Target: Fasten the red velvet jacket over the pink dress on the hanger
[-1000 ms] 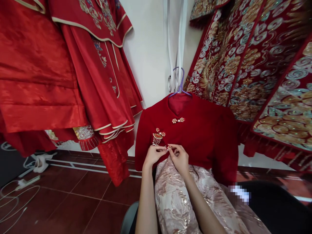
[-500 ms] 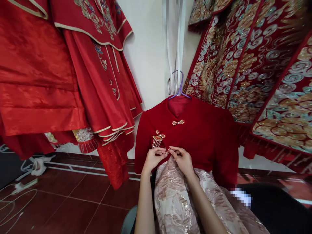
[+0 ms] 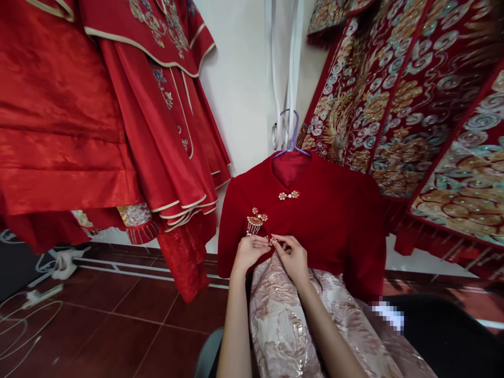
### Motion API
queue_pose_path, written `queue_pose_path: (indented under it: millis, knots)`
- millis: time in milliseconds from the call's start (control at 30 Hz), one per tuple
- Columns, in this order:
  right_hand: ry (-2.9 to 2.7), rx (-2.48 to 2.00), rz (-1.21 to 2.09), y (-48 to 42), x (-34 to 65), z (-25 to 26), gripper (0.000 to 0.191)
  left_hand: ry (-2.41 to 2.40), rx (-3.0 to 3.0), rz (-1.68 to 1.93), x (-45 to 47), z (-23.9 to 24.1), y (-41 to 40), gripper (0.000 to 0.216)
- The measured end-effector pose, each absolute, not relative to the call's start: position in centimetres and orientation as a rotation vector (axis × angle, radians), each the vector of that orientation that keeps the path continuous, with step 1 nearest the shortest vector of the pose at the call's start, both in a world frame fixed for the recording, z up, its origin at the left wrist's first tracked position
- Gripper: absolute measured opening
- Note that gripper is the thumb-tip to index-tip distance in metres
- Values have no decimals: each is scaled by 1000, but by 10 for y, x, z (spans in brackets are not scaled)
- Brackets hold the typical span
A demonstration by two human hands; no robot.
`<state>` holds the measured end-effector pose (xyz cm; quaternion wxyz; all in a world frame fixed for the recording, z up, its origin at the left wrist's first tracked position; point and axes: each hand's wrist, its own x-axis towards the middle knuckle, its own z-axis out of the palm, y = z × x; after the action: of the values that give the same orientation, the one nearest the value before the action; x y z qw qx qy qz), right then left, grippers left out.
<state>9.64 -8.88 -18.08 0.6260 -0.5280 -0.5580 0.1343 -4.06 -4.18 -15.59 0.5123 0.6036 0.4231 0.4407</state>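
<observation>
A dark red velvet jacket [image 3: 315,220] hangs in front of me on a purple hanger [image 3: 293,142]. At its lower front edge both my hands meet over a small beaded button fastener [image 3: 271,241]. My left hand [image 3: 250,254] pinches the fastener's left side with fingers closed. From the right, my right hand [image 3: 292,260] grips the other side between thumb and fingertips. Just above my left hand sits a fan-shaped brooch with bead tassels [image 3: 254,223]. Another beaded fastener [image 3: 289,196] closes the neckline. Whether the two parts are joined is hidden by my fingers.
A pale pink brocade skirt [image 3: 279,320] spreads below the jacket. Red garments [image 3: 157,131] hang at left, embroidered ones [image 3: 397,105] at right. White straps [image 3: 291,63] hang behind the hanger. Cables [image 3: 27,320], a power strip [image 3: 41,295] and a rack bar [image 3: 149,274] lie low at left.
My fingertips have drawn slightly closer together at the fastener, covering more of it. The view has shifted a little; the jacket hangs as before.
</observation>
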Motion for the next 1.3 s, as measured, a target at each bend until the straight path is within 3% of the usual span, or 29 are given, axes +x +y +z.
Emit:
queue_pose_path:
  millis: [433,1300]
  knots:
    - [-1298,-1193,263,-88,96,-182,29,910,1284,1096,-41,-161,-40,34]
    - [-1249,-1241,279,-84,95,-185,33,975,1499,1210,-33,-163,-39,17]
